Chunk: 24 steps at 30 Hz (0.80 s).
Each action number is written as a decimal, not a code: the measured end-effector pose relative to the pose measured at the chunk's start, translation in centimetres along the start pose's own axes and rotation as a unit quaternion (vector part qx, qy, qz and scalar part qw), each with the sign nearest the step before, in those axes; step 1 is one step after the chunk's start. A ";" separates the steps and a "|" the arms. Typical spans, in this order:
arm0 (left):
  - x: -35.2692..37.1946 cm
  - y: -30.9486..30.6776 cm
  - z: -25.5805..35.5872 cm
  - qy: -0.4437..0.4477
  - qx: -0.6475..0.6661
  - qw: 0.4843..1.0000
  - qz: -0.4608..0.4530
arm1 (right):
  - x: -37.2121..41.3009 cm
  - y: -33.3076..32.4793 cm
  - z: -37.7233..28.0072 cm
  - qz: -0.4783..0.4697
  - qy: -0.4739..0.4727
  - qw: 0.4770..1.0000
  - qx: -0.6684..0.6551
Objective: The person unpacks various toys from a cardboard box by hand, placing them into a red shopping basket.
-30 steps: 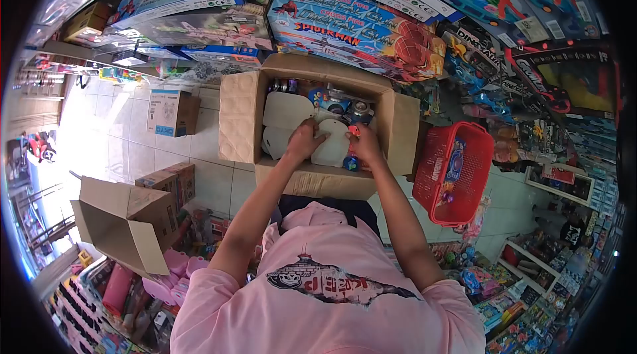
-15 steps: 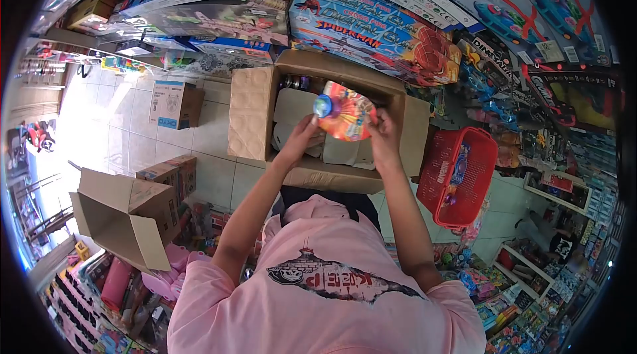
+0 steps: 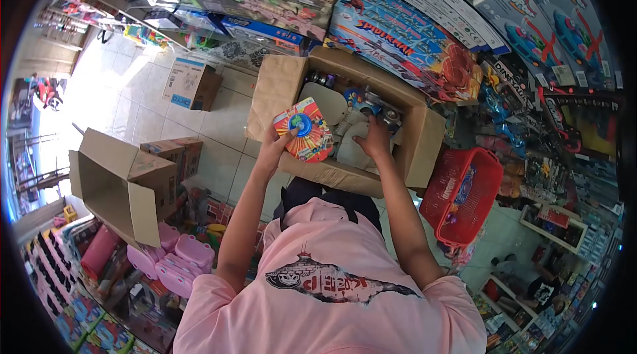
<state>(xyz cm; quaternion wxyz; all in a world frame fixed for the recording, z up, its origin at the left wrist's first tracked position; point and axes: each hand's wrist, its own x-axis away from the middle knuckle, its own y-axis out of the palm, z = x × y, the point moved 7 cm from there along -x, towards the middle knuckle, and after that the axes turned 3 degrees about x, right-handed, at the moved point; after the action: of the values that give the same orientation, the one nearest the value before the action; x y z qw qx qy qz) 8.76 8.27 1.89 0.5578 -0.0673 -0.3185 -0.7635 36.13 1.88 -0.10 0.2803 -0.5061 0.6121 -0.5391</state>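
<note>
My left hand (image 3: 271, 147) grips a red and yellow toy card (image 3: 317, 136) by its left edge, with a round blue disc on its front. The card is over the near left side of an open cardboard box (image 3: 415, 148). Inside the box my right hand (image 3: 377, 139) reaches down with thumb and fingers apart, near a pale rounded pack (image 3: 355, 148). Beyond its fingertips lie small toys (image 3: 389, 114) in clear and blue packaging. Another pale sheet (image 3: 326, 103) lies at the left inside the box.
A red basket (image 3: 458, 203) with a few packed items stands at right. At left are an open empty carton (image 3: 119, 188), pink cases (image 3: 182, 262) and a small box (image 3: 189, 83) on the tiles. Stacked toy boxes (image 3: 405, 42) line the far side.
My right hand has let go of the toy card and moved down into the box. The left hand has carried the card to the left. The view has shifted a little.
</note>
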 end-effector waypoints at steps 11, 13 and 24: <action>4.4 -2.4 -3.7 0.003 0.138 0.990 0.028 | 1.3 -0.3 0.4 -0.118 -0.058 0.976 -0.173; 5.6 -2.3 -4.0 0.012 0.154 0.987 0.039 | 1.5 -1.1 0.1 -0.140 -0.059 0.961 -0.232; 12.0 1.1 -8.1 0.032 0.125 0.986 0.109 | 9.7 -8.4 -8.0 -0.128 -0.247 0.852 -0.443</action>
<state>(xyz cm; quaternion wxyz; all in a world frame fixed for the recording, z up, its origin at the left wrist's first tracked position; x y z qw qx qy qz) 7.36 -6.20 1.43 0.6518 -0.0067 -0.3845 -0.6536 28.49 -3.27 11.88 0.0970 -0.7672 0.6262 -0.0992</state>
